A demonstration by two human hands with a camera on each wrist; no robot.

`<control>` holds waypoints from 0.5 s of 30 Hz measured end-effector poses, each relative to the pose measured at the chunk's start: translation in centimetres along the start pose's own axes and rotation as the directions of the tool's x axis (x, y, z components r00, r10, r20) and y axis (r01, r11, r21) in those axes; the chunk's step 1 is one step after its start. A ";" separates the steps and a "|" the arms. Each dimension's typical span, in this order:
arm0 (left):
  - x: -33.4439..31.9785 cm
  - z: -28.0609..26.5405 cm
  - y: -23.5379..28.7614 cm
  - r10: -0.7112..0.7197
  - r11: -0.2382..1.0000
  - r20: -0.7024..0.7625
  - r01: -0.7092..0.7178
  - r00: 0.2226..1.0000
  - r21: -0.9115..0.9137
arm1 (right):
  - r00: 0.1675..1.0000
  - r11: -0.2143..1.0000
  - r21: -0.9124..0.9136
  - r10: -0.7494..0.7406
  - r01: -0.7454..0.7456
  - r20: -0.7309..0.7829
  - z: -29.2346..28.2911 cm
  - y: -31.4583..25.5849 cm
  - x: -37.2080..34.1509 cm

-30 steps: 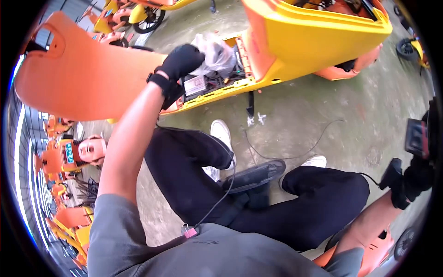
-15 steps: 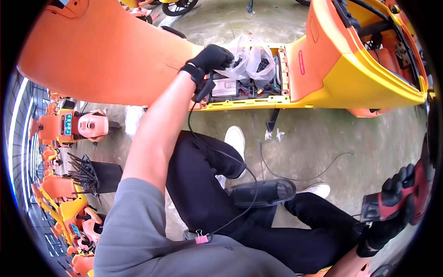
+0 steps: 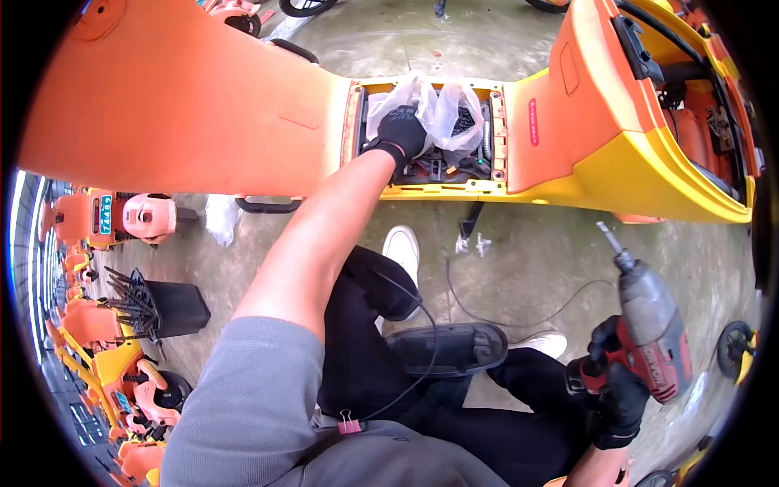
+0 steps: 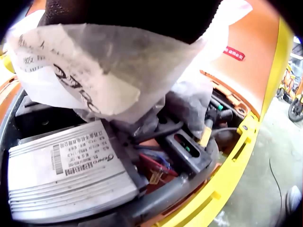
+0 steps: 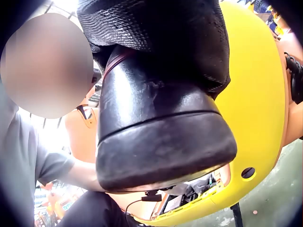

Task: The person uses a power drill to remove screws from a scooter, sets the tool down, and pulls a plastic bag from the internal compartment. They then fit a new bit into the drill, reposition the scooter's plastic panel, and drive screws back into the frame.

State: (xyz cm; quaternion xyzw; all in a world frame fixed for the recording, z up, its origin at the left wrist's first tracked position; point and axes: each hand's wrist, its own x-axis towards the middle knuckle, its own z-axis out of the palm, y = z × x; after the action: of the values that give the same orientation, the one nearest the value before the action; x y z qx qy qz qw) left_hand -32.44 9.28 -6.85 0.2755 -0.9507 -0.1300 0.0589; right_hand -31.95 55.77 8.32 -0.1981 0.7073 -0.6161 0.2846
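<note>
My gloved left hand (image 3: 403, 134) reaches into the mouth of a translucent plastic bag (image 4: 132, 71); its fingers are hidden inside, so I cannot tell what they hold. Beside it stands a second plastic bag (image 3: 458, 144) filled with small black pieces. Both bags sit in the open floor compartment of an orange and yellow scooter (image 3: 560, 138). A silver controller box (image 4: 75, 189) and wiring lie under the bags. My gloved right hand (image 3: 618, 394) grips a red and grey cordless impact driver (image 3: 653, 333) by its handle, bit pointing up and left. Its black base (image 5: 163, 151) fills the right wrist view.
A black footboard-like cover (image 3: 446, 351) lies between my feet. Thin cable (image 3: 560, 312) trails over the concrete. To the left are a black bin (image 3: 178, 308) of dark strips, a plastic wrapper (image 3: 221, 219) and several parked scooters. A kickstand (image 3: 469, 221) sticks out below the frame.
My left hand has moved from the compartment's left edge into the left bag. The right hand has brought the impact driver inward from the far right, bit now upward. The head view has shifted.
</note>
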 end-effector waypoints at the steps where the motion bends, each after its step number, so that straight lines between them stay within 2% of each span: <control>1: 0.3 0.0 -0.1 0.022 1.000 -0.003 -0.022 1.000 0.018 | 0.999 0.996 0.072 0.046 -0.044 -0.021 0.5 0.0 -0.2; 2: 0.5 -0.4 0.0 0.047 0.998 -0.007 -0.046 0.999 0.038 | 0.995 0.986 0.145 0.092 -0.085 -0.040 1.1 0.1 -0.4; 4: -0.2 -0.7 0.3 0.027 1.000 0.016 -0.027 1.000 0.007 | 0.980 0.980 -0.027 0.200 -0.199 0.018 0.3 0.9 -0.6; 5: -0.3 -0.5 0.3 -0.009 0.999 0.002 0.009 1.000 0.034 | 0.976 0.979 -0.121 0.177 -0.162 0.128 -0.4 1.7 -0.8; 6: -0.3 -0.4 0.4 -0.002 1.000 0.007 0.002 1.000 0.031 | 0.976 0.979 -0.121 0.180 -0.166 0.120 -0.8 2.3 -1.1; 8: -0.5 -0.9 1.4 -0.072 0.997 0.053 0.071 0.996 0.024 | 0.977 0.866 -0.496 0.154 -0.062 0.148 -1.2 3.0 -1.8; 9: -1.0 -3.0 2.7 -0.127 0.985 0.254 0.092 0.959 0.145 | 0.985 0.819 -0.573 0.086 0.015 0.149 -0.7 2.3 -1.6; 10: -0.8 -2.3 2.5 -0.158 0.979 0.239 0.120 0.958 0.165 | 0.987 0.820 -0.573 0.088 0.006 0.136 -0.5 2.2 -1.4; 12: -0.3 -1.4 1.4 -0.128 0.978 0.273 0.075 0.954 0.196 | 0.977 0.843 -0.537 0.093 0.025 0.192 -0.3 2.2 -1.5; 13: -0.2 -0.8 0.9 -0.099 0.982 0.292 0.045 0.951 0.185 | 0.961 0.791 -0.581 -0.027 0.189 0.274 -0.2 2.0 -1.0; 14: -0.1 -0.2 0.0 -0.055 0.989 0.256 0.017 0.965 0.149 | 0.970 0.791 -0.592 -0.011 0.157 0.241 0.0 1.6 -0.7; 15: -0.1 0.6 -1.0 -0.011 0.994 0.224 -0.014 0.974 0.110 | 0.966 0.789 -0.580 -0.068 0.205 0.248 0.3 1.1 -0.6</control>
State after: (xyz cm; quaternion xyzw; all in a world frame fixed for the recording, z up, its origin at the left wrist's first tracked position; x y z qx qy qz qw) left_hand -32.00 8.63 -7.67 0.2612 -0.9572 -0.1071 -0.0643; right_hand -31.19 56.10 7.28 -0.3939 0.8146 -0.3541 0.2362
